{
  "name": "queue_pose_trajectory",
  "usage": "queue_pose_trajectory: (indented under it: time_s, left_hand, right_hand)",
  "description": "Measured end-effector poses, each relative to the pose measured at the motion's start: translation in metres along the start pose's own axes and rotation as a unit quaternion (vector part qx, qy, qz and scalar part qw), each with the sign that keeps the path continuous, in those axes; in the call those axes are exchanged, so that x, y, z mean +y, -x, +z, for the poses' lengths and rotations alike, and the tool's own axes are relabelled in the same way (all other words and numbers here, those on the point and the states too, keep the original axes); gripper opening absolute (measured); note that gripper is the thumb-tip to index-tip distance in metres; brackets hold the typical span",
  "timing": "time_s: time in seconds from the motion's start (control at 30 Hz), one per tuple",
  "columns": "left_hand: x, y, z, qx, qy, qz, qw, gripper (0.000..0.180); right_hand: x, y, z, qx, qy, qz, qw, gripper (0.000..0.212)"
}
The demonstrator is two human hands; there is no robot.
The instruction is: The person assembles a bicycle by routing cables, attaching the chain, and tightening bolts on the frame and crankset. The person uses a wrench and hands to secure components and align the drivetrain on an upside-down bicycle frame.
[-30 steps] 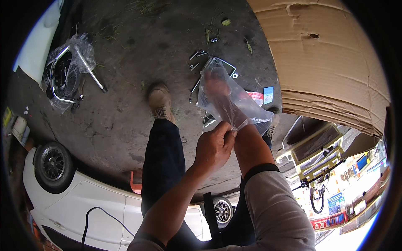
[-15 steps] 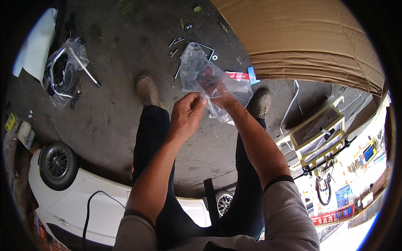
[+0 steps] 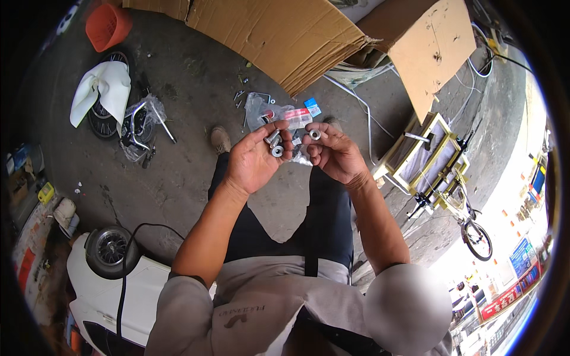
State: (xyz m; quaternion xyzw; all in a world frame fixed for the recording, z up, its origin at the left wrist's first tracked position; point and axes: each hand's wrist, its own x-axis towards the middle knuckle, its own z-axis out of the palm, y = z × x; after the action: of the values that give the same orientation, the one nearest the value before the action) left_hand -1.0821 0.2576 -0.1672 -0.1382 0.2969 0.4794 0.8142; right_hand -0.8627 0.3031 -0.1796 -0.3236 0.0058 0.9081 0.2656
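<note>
Several small silvery bolts (image 3: pixel 273 139) and a round flanged nut or washer (image 3: pixel 277 151) rest in the cupped fingers of my left hand (image 3: pixel 248 161). Close beside it, my right hand (image 3: pixel 340 155) pinches a metal nut (image 3: pixel 314 135) between thumb and fingers. Below both hands, a clear plastic bag (image 3: pixel 255 110) lies on the floor with a red-and-white packet (image 3: pixel 297 117) and a blue card (image 3: pixel 312 107). Loose screws (image 3: pixel 238 95) are scattered left of the bag. My hands partly cover the bag's near end.
Cardboard (image 3: pixel 267 35) spreads across the far side. At left lie plastic-wrapped handlebars (image 3: pixel 138 126), a wheel (image 3: pixel 102 123) under a white sheet (image 3: pixel 95 89), and a red basket (image 3: pixel 108 27). A white car (image 3: pixel 89 285) stands near left; a yellow-framed cart (image 3: pixel 423 151) stands at right.
The plastic bag has left my hands and lies on the floor. My left hand now holds bolts and a nut or washer, my right a nut. The view has shifted, showing more cardboard.
</note>
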Motion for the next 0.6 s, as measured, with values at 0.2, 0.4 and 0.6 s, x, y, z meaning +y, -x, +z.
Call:
queue_pose_trajectory:
  time_s: [0.2, 0.4, 0.6]
  left_hand:
    - [0.013, 0.054, 0.104, -0.089, -0.110, 0.004, 0.990, 0.036]
    - [0.009, 0.099, 0.153, -0.133, -0.117, -0.045, 0.983, 0.024]
    - [-0.007, 0.128, 0.165, -0.155, -0.145, -0.065, 0.975, 0.029]
  right_hand:
    - [-0.038, 0.077, 0.100, -0.003, 0.129, -0.104, 0.986, 0.031]
    - [-0.035, 0.144, 0.168, 0.049, 0.351, -0.228, 0.907, 0.028]
    - [-0.011, 0.169, 0.197, 0.093, 0.516, -0.314, 0.792, 0.031]
